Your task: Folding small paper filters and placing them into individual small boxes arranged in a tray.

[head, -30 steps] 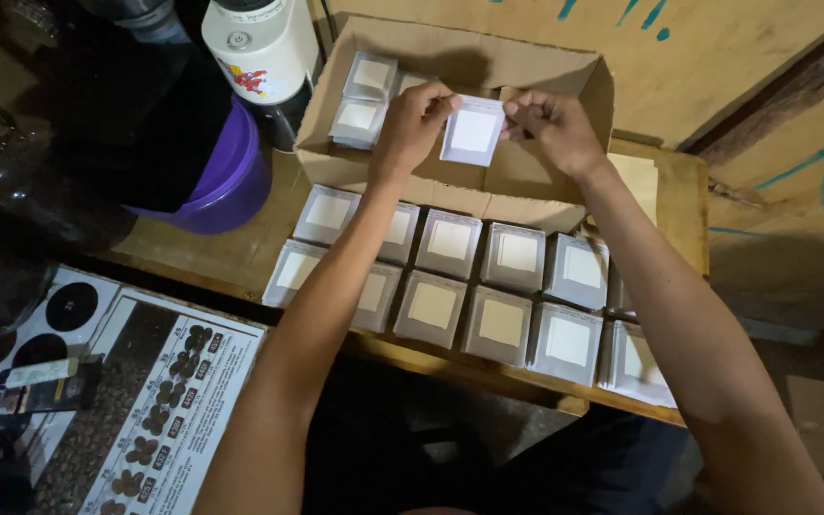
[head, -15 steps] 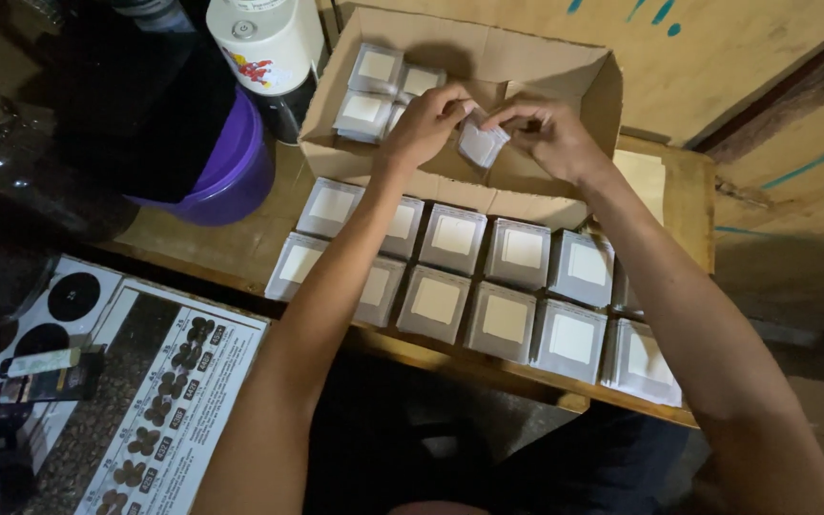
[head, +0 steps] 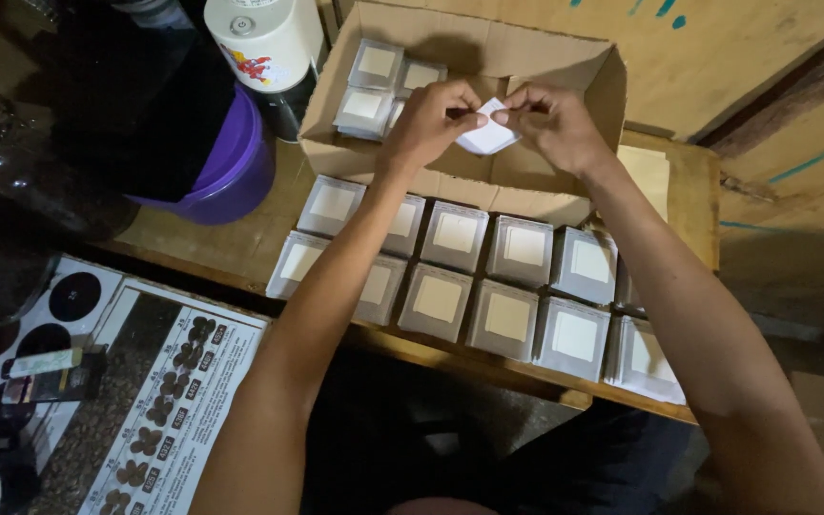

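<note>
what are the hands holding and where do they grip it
Both hands hold one small white packet over the cardboard box: the left hand pinches its left edge, the right hand its upper right edge, with fingertips.

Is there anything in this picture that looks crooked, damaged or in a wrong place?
Nothing stands out. The small square packets lie in tidy rows on the wooden bench, more sit in the cardboard box, and both hands hold one white piece.
</note>
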